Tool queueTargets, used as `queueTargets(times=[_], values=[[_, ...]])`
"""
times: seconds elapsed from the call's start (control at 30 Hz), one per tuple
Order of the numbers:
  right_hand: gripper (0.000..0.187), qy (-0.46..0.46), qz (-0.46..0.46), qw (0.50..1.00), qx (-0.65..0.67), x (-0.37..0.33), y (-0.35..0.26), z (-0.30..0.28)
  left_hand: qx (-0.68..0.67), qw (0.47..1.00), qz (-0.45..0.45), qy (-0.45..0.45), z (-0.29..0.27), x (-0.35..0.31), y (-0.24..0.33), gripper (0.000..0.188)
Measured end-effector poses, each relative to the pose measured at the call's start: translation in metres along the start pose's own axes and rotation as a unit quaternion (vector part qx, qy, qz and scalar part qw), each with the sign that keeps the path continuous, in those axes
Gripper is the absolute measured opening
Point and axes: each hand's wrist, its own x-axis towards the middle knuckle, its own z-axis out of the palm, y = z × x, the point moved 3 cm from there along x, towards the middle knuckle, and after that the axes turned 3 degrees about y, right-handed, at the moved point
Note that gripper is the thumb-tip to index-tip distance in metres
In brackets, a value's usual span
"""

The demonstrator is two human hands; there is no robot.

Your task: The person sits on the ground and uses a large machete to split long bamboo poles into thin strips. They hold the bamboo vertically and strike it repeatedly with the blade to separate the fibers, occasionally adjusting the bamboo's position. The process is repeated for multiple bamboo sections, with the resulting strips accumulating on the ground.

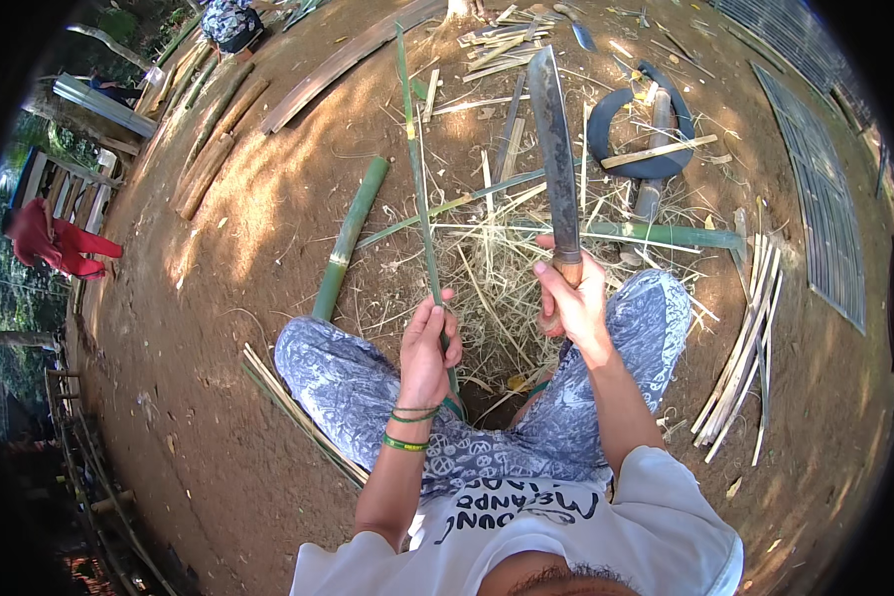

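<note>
My left hand (429,348) is closed around a long, thin green bamboo strip (414,164), which stands nearly upright in the picture and reaches far ahead of me. In my right hand (574,303) is a machete (554,139), gripped by its wooden handle, its broad dark blade pointing away from me. Strip and blade are apart. Below and between them, pale bamboo shavings (507,288) litter the ground before my crossed legs. A thick green bamboo pole (656,234) lies across the shavings near my right knee.
A green bamboo length (353,233) lies beyond my left knee. Split strips (745,343) are bundled at my right, with more strips (288,397) at my left. A dark curved band (616,129) lies ahead right. Logs (214,149) and a person in red (60,238) are at far left.
</note>
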Motion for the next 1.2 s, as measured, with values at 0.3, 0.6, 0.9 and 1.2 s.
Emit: queueTargets(times=[0.3, 0.6, 0.9, 1.2], values=[[0.019, -0.03, 0.09, 0.995, -0.044, -0.008, 0.001, 0.016, -0.047, 0.99, -0.13, -0.007, 0.002, -0.044, -0.018, 0.033], [0.013, -0.002, 0.117, 0.992, 0.047, 0.002, 0.013, 0.009, -0.034, 0.988, -0.146, 0.033, 0.0, -0.043, -0.044, 0.043], [0.017, -0.033, 0.103, 0.994, -0.026, -0.002, 0.014, 0.01, 0.044, 0.994, -0.102, -0.008, 0.012, -0.04, 0.0, 0.045], [0.019, -0.116, 0.132, 0.981, -0.081, -0.013, 0.013, 0.026, 0.062, 0.995, -0.079, 0.007, 0.023, -0.033, 0.004, 0.04]])
